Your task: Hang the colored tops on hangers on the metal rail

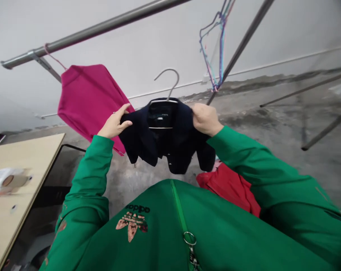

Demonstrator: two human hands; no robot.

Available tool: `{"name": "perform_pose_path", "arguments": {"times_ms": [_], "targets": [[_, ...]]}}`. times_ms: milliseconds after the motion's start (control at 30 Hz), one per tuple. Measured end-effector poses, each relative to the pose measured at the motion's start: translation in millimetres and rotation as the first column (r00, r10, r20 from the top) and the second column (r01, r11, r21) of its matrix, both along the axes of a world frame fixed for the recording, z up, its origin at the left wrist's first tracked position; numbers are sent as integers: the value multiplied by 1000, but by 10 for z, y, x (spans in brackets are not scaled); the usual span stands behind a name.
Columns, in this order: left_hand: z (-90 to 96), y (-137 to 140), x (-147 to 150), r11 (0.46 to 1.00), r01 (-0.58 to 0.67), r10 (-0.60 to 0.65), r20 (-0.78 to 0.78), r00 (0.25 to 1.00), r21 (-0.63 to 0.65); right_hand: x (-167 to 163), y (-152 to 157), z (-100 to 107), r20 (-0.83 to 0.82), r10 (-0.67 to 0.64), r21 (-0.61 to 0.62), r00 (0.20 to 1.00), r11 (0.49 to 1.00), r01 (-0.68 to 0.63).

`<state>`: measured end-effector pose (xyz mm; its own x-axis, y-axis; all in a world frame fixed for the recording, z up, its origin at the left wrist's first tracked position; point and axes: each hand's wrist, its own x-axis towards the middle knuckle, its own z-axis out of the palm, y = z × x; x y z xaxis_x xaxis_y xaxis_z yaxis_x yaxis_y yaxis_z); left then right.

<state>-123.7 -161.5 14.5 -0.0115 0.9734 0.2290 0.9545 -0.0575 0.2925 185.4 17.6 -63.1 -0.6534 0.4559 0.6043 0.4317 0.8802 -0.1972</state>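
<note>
A dark navy jacket (184, 139) with a collar hangs on a hanger (174, 84) in front of me, held up by its shoulders. The silver hook of the hanger points up and sits free of the rail. My left hand (115, 122) grips the jacket's left shoulder, thumb in front and some fingers hidden behind the cloth. At the other shoulder, my right hand (206, 118) is closed around the fabric. The jacket's hem hangs above the grey floor.
A magenta garment (88, 98) hangs from a metal rail (102, 28) at the upper left. Several thin coloured hangers (221, 49) hang at the upper right. Red cloth (229, 186) lies low on the right. A wooden table (46, 154) with small items stands at left.
</note>
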Motion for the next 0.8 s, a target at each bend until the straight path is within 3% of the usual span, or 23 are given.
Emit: {"name": "perform_pose_path", "arguments": {"times_ms": [133,233,333,467,533,633,700,800], "targets": [[-275,-92,-248,987,-60,98,258,961,-150,193,98,71,36,12,20,999,1000,-12],[-364,-99,-236,985,-35,90,331,939,-169,318,118,117,45,38,-24,998,999,-37],[-320,-111,-216,995,25,11,358,934,-96,424,122,155,28,41,-44,999,998,-40],[-140,-167,-243,999,-15,28,379,925,-38,510,85,203,15,97,-60,995,994,-96],[-30,-185,-222,1000,-14,16,296,955,-7,521,40,232,6,102,-86,995,991,-101],[71,-156,-69,998,54,-53,-12,999,35,503,-29,267,-40,103,-137,994,985,-107],[48,-102,100,998,55,-50,-209,977,21,475,-57,275,-63,119,-152,991,980,-127],[-76,-4,334,999,-33,33,-373,927,6,412,-70,276,-48,140,-168,989,975,-147]]}}
